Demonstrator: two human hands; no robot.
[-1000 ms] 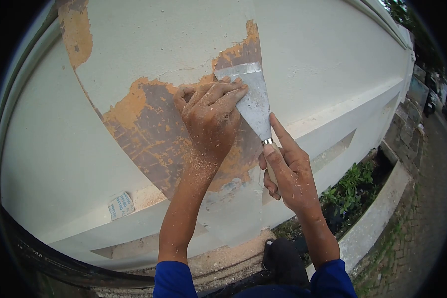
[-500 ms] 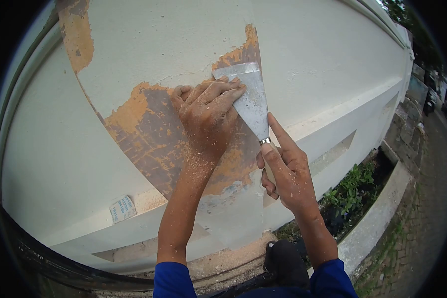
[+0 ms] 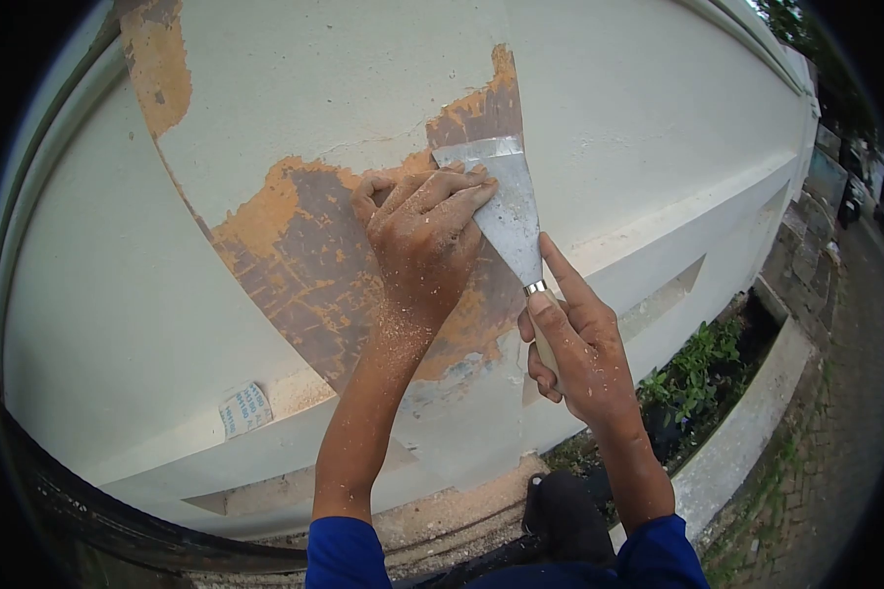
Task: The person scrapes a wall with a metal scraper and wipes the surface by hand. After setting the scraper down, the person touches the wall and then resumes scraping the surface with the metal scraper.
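A wide metal scraper (image 3: 508,211) lies with its blade edge against the wall (image 3: 304,79), at the upper part of a patch of bare brown and orange surface (image 3: 309,255). My right hand (image 3: 579,344) is wrapped round its pale handle, with the index finger stretched along the ferrule. Dusty and flecked with chips, my left hand (image 3: 424,231) presses its fingertips on the left side of the blade; the fingers are bent but not wrapped round it. Pale, cracked paint borders the patch above.
A piece of printed sandpaper (image 3: 245,410) rests on the wall's ledge (image 3: 299,393) at the lower left. Green plants (image 3: 692,378) grow in a trough behind a concrete kerb (image 3: 731,461) at the right. A dark shoe (image 3: 535,501) shows at the bottom, near a paved path (image 3: 854,393).
The scraper and both hands have moved slightly down and to the right over the last half second. Both hands keep the same hold.
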